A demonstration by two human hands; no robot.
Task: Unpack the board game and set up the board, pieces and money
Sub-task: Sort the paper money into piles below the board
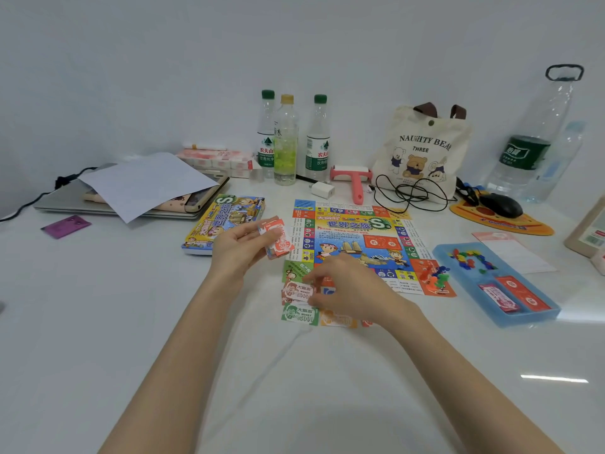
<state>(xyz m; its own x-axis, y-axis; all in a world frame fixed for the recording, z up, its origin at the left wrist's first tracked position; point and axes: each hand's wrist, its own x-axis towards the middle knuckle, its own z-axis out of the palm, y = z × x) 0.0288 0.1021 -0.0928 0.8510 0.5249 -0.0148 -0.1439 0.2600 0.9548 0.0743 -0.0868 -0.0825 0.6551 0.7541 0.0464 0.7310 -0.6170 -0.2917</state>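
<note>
The colourful paper game board [360,234] lies flat on the white table. My left hand [242,247] is shut on a small stack of red and white money notes [278,239] above the board's left edge. My right hand [343,286] rests palm down at the board's near edge, fingertips on a red money note [296,291]. A green note [299,314] and an orange note [337,321] lie just in front of the board. Coloured pawns [435,278] stand on the board's near right corner. The game box [222,221] lies left of the board.
A blue plastic tray [458,253] on the right holds small coloured pieces and red card packs. Behind the board stand water bottles [286,139], a lint roller [355,181], a charger, cables and a bear tote bag [422,152]. A laptop under paper sits back left; a mouse back right.
</note>
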